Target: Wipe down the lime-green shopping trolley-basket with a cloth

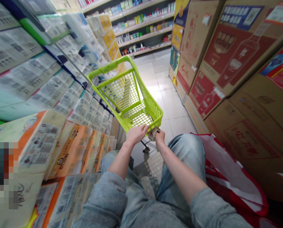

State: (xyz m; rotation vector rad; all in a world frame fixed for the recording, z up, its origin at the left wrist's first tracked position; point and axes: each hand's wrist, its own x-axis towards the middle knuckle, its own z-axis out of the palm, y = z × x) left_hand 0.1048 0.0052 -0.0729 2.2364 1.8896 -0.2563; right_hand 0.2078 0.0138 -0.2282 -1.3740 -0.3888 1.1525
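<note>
Plainly, a lime-green plastic shopping cart with a mesh basket [131,101] was seen just ahead of the person, at twelve o'clock from the hands, standing on the pale tiled floor [165,91] of a narrow aisle. Its near rim was gripped by the left hand [136,133], whose fingers were curled closed over the edge. The right hand [159,136] was held just beside it, at three o'clock from the left, closed around a small crumpled brownish cloth [152,133] that was pressed against the same rim; whether those fingers also touched the cart could not be told. Both forearms were bare, with grey sleeves pushed up, above knees in faded blue jeans.

Stacked packs of tissue paper in orange and white wrapping [60,145] were ranged at nine o'clock, close beside the left arm. Brown cardboard cartons with red printing [227,60] were piled at three o'clock. A red and white plastic bag [229,171] lay by the right knee, at four o'clock. Shelves of small bottles [143,31] stood at the far end of the aisle.
</note>
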